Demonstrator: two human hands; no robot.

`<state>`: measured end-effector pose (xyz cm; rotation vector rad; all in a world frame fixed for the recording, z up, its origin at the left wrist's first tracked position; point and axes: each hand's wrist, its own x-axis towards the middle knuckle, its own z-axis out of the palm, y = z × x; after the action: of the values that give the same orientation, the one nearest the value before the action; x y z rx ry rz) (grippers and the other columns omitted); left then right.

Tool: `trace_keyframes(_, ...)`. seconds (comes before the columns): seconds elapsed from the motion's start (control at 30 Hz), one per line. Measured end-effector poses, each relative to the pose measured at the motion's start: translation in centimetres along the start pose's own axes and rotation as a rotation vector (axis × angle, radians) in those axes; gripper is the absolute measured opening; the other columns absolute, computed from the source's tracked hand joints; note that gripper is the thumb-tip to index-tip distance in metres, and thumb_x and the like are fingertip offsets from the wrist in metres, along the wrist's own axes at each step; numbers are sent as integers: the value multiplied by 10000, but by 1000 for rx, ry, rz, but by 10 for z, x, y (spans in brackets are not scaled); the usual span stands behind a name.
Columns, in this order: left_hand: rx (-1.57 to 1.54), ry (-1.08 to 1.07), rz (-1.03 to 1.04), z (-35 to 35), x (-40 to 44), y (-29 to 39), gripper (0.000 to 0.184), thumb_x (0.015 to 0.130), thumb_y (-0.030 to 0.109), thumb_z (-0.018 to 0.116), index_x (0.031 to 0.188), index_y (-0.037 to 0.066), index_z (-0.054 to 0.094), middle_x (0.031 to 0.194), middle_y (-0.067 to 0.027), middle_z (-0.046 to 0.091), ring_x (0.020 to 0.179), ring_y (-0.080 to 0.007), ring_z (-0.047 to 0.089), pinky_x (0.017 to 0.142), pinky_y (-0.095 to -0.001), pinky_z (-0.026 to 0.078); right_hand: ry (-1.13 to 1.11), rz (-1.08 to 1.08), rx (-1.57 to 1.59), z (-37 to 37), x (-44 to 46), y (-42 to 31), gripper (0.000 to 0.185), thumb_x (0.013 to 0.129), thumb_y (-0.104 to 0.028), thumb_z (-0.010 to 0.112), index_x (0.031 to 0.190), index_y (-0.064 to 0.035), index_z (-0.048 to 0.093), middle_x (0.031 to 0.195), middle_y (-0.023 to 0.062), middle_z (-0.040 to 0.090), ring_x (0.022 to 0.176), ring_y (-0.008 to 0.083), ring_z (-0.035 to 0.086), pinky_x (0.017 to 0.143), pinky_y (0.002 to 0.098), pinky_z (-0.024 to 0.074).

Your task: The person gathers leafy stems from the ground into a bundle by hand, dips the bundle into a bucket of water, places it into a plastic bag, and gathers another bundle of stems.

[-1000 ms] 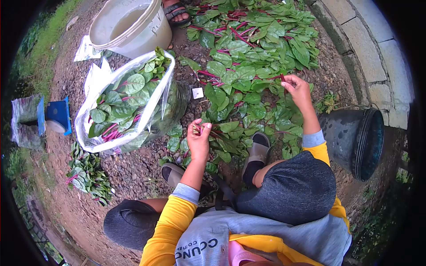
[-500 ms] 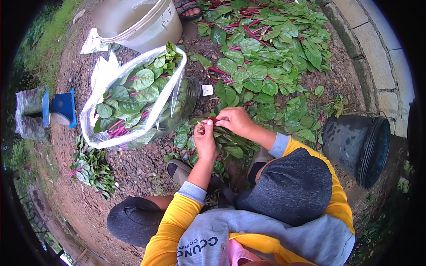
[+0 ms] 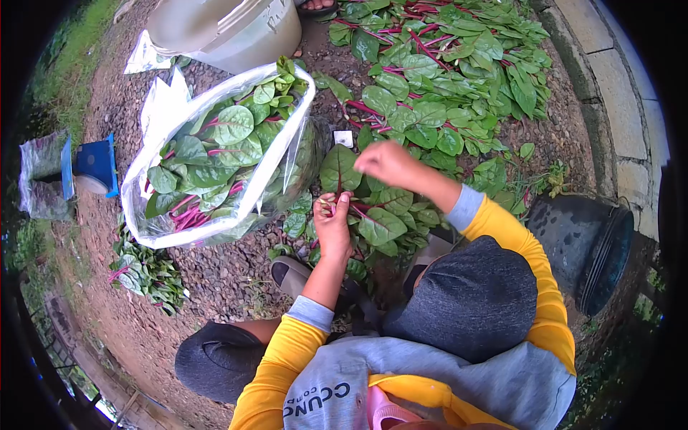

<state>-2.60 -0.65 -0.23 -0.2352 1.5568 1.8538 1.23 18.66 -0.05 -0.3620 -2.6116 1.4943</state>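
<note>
My left hand [image 3: 332, 223] is closed round the red-pink stems of a leafy bunch [image 3: 383, 215], probably Malabar spinach. Its broad green leaves fan out to the right of my fingers. Just above the bunch is my right hand [image 3: 390, 166], slightly blurred, its fingers curled in; what they hold, if anything, is hidden. Left of my hands stands an open clear plastic bag [image 3: 287, 168], filled with the same red-stemmed leaves [image 3: 233, 150]. A large spread of loose cut stems and leaves [image 3: 459, 79] covers the ground beyond my right hand.
A pale bucket [image 3: 261, 36] stands behind the bag, near another person's foot [image 3: 315, 7]. A dark bucket [image 3: 573, 247] lies tipped at the right. On the left are a blue scale [image 3: 97, 168] and a small leaf bunch [image 3: 147, 272]. Concrete blocks [image 3: 616, 100] edge the gravel.
My right hand has left the stems beside my left hand and moved up and right. The leaves of the held bunch now stand spread out. The view has shifted slightly.
</note>
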Motion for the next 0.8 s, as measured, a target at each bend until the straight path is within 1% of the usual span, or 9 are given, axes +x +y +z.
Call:
trace_keyframes(0.07, 39, -14, 25, -2, 3, -1, 213, 855, 91, 643, 990, 72, 479, 920, -91, 648, 864, -140, 587, 824, -271, 434, 196, 46, -280, -24, 14, 20, 115, 762, -162, 611, 770, -69, 679, 783, 111, 651, 727, 314, 620, 687, 419, 503)
trace_keyframes(0.1, 37, -15, 22, -3, 5, -2, 215, 855, 90, 644, 991, 70, 479, 921, -93, 648, 861, -142, 588, 823, -272, 434, 171, 96, -446, -34, 17, 30, 109, 760, -146, 587, 752, -68, 663, 776, 119, 632, 739, 311, 617, 679, 434, 500)
trace_keyframes(0.17, 43, -17, 6, -6, 4, -3, 217, 854, 90, 644, 993, 68, 479, 924, -97, 649, 856, -144, 591, 821, -273, 436, 170, 65, -715, -40, 16, 59, 105, 750, -125, 561, 720, -71, 646, 756, 115, 607, 780, 301, 612, 678, 436, 500)
trace_keyframes(0.27, 15, 3, 22, -5, 3, -2, 238, 837, 95, 669, 982, 62, 483, 902, -84, 657, 803, -124, 596, 759, -256, 444, 59, 58, -934, -39, 9, 82, 112, 748, -114, 537, 748, -77, 642, 837, 104, 594, 888, 283, 586, 718, 417, 500)
trace_keyframes(0.47, 38, 2, 24, -7, 3, -5, 220, 821, 81, 686, 969, 71, 523, 848, -2, 603, 762, -75, 545, 722, -209, 425, 45, 100, -962, -38, 4, 81, 150, 757, -110, 519, 837, -74, 641, 1007, 94, 554, 998, 258, 529, 816, 390, 462)
trace_keyframes(0.57, 79, -33, 23, -6, 1, -4, 215, 848, 67, 645, 1017, 59, 514, 893, -61, 638, 825, -125, 586, 780, -253, 442, 103, 131, -1049, -45, 3, 86, 118, 760, -124, 565, 835, -97, 652, 962, 68, 577, 967, 243, 538, 825, 393, 450)
trace_keyframes(0.67, 83, -64, 14, -8, -1, -5, 216, 845, 57, 646, 1032, 52, 538, 892, -36, 619, 831, -111, 577, 770, -243, 442, 165, 249, -791, -67, -2, 70, 123, 753, -160, 642, 861, -104, 661, 896, 63, 623, 905, 258, 580, 786, 388, 464)
trace_keyframes(0.77, 74, -81, -7, -3, -7, 1, 244, 845, 55, 647, 1067, 43, 546, 913, -20, 602, 846, -101, 564, 777, -242, 445, 389, 172, -498, -89, -6, 62, 189, 729, -190, 709, 889, -99, 666, 825, 78, 650, 818, 286, 617, 727, 379, 481)
trace_keyframes(0.8, 68, -86, -4, -1, -9, 3, 259, 846, 56, 647, 1084, 40, 546, 921, -17, 598, 848, -98, 560, 782, -241, 445, 465, 140, -492, -94, -9, 55, 199, 728, -186, 714, 889, -78, 669, 834, 109, 656, 773, 313, 628, 682, 373, 490)
